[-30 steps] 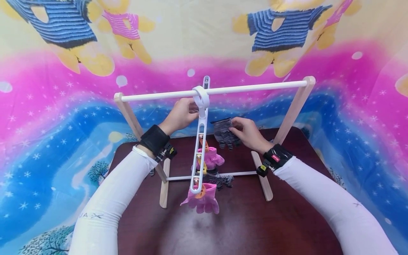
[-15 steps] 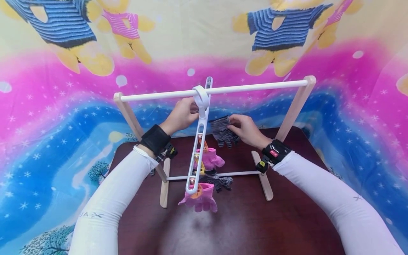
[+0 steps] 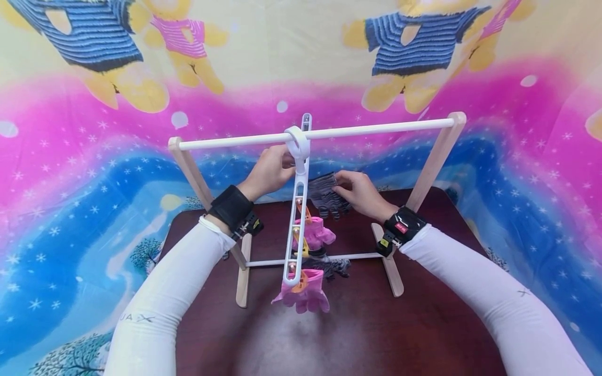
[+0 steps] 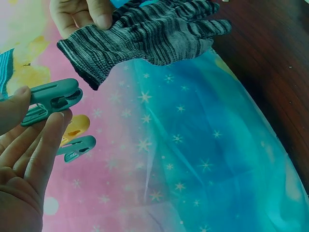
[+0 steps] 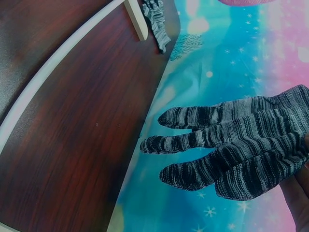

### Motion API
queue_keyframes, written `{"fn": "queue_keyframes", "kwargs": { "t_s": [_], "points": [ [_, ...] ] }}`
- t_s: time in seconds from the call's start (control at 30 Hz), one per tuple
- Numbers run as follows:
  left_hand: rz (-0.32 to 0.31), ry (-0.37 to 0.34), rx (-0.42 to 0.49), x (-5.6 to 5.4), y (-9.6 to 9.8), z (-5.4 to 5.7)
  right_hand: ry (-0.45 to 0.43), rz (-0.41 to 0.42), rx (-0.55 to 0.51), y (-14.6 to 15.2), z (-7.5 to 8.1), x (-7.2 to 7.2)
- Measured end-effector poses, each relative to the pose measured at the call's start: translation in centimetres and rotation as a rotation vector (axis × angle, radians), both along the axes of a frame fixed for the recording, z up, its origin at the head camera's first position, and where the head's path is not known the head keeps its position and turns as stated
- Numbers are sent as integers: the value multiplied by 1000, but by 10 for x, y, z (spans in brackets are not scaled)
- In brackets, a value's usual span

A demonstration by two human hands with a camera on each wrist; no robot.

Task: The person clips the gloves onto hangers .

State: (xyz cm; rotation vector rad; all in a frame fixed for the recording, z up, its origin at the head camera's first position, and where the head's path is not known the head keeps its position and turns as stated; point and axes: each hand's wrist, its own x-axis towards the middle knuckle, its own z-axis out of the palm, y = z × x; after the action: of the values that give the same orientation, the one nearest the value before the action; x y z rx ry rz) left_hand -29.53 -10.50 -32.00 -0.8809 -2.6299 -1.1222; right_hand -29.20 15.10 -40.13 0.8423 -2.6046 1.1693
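In the left wrist view my left hand (image 4: 29,159) pinches a green clothespin (image 4: 54,94) between thumb and fingers, its tip facing the cuff of a striped glove. My left hand (image 3: 268,169) is just left of the white clip hanger (image 3: 297,209) in the head view. The grey-and-black knit glove (image 3: 324,194) hangs from my right hand (image 3: 362,194), thumb and fingers gripping its cuff. Its fingers dangle loose in the right wrist view, where the striped glove (image 5: 241,145) covers most of the hand. A gap separates clothespin and cuff.
The hanger hooks over a white rod (image 3: 376,128) on a wooden stand (image 3: 435,162). Pink gloves (image 3: 303,292) and another striped glove (image 3: 331,266) hang from its nearer clips. Yellow (image 4: 77,126) and green clips (image 4: 79,147) sit beyond my left hand. A further striped glove (image 5: 155,21) lies on the table (image 5: 82,121).
My right hand has moved slightly left with the striped glove, nearer the hanger. The hanger's near end swung left and then back right; my left hand has barely shifted.
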Motion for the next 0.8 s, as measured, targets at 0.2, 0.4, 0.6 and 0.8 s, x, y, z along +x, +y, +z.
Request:
{"fn": "queue_keyframes", "kwargs": {
  "t_s": [0.2, 0.4, 0.6, 0.8],
  "points": [
    [7, 30, -3, 0, 1, -3, -11, 14, -12, -3, -1, 2],
    [4, 52, 17, 1, 3, -5, -5, 25, -11, -3, -1, 2],
    [20, 49, 29, 1, 3, -5, -3, 19, -10, -4, -1, 1],
    [33, 51, 34, 1, 4, -5, -10, 34, -28, -6, 0, 0]
  ]
}}
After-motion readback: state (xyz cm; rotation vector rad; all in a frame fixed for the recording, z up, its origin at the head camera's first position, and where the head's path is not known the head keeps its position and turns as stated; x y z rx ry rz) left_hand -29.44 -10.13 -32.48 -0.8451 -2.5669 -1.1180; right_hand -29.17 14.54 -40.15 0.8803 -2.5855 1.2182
